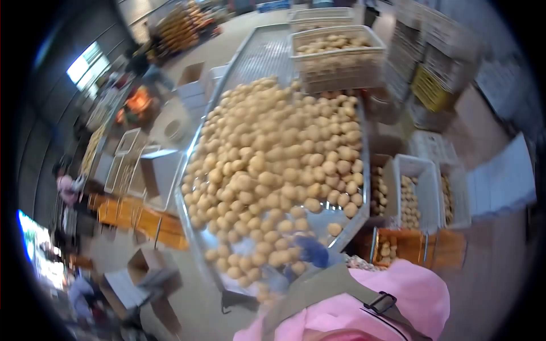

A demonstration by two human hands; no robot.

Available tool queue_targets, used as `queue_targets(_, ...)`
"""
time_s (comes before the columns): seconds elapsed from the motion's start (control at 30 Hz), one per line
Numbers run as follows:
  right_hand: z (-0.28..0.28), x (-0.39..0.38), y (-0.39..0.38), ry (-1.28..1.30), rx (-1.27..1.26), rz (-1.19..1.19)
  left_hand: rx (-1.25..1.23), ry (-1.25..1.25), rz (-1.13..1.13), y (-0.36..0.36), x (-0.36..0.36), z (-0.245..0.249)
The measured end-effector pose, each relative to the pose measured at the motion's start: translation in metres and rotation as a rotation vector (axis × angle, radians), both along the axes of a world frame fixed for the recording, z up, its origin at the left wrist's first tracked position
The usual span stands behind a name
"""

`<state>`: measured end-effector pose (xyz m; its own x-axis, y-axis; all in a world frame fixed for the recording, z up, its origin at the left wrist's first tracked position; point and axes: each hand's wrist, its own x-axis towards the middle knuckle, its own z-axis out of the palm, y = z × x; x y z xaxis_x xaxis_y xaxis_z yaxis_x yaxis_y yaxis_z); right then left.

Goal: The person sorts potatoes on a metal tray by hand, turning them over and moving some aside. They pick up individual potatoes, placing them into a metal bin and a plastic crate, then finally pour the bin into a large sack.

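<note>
A metal table [190,227] in front of me is heaped with round, tan, potato-like produce [256,165]. My right hand [313,251], in a dark blue glove, is over the near edge of the heap at the right. Lower and to the left, my left hand [276,280] appears as a paler bluish blur beside several of the round pieces. Both hands are smeared by motion and partly hidden, so I cannot make out their fingers or anything held in them.
A white crate [341,65] of the same produce rests at the table's far right. Right of the table stand a white bin [418,167] and an orange container [449,247], with stacked crates [438,62] behind. Cardboard boxes [145,267] and an orange barrier-like row [136,219] lie left.
</note>
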<state>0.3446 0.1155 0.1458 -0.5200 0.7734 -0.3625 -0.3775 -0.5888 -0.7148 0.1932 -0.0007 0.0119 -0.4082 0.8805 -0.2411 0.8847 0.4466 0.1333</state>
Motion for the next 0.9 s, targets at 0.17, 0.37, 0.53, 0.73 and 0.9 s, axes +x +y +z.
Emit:
queue_targets(0.17, 0.099, 0.000, -0.015, 0.151, -0.134, -0.041, 0.060, 0.069, -0.030, -0.005, -0.003, -0.002)
queue_targets(0.37, 0.018, 0.017, -0.025, 0.012, 0.338, -0.044, 0.120, 0.122, -0.017, -0.008, -0.002, -0.004)
queue_targets(0.53, 0.000, 0.030, -0.039, 0.042, 0.191, -0.194, 0.180, 0.170, -0.027, -0.009, -0.006, -0.006)
queue_targets(0.73, 0.007, 0.039, -0.046, -0.024, 0.295, -0.336, 0.227, 0.203, -0.055, -0.011, -0.015, -0.006)
queue_targets(0.9, -0.024, 0.059, -0.046, 0.064, -0.024, -0.663, 0.239, 0.234, -0.068, -0.011, -0.014, -0.002)
